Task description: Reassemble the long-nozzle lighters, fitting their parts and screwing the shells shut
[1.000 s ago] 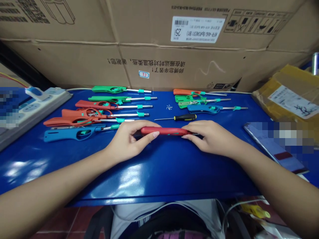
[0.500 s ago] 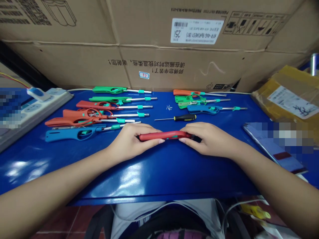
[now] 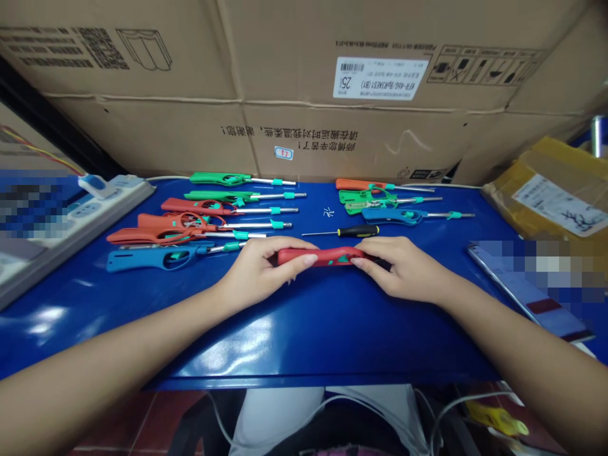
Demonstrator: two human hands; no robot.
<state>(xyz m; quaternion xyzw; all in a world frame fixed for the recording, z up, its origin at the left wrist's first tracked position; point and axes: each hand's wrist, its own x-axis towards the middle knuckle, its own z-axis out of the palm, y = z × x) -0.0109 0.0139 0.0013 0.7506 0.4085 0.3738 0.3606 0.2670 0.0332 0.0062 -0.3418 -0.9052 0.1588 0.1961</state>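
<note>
A red long-necked gas lighter [image 3: 325, 256] with small green parts lies sideways between my two hands, just above the table. My left hand [image 3: 259, 269] is closed around its left handle end, thumb along the near side. With thumb and fingers, my right hand [image 3: 399, 266] grips the right end near the trigger opening; that hand hides most of the neck. Just beyond them lies a black and yellow screwdriver [image 3: 358, 232], its tip pointing left. Several small screws [image 3: 328, 213] sit in a little pile behind it.
Several green, red and blue lighters [image 3: 152, 258] lie in a row on the left, others [image 3: 392, 216] at back right. A power strip [image 3: 90, 212] stands far left. A phone [image 3: 529, 294] and a taped parcel [image 3: 551, 190] are at right. A large cardboard box [image 3: 294, 114] walls the back.
The red lighter has turned slightly in my hands, so more of its side and green trigger shows. My view has shifted a little; the things on the table stay put.
</note>
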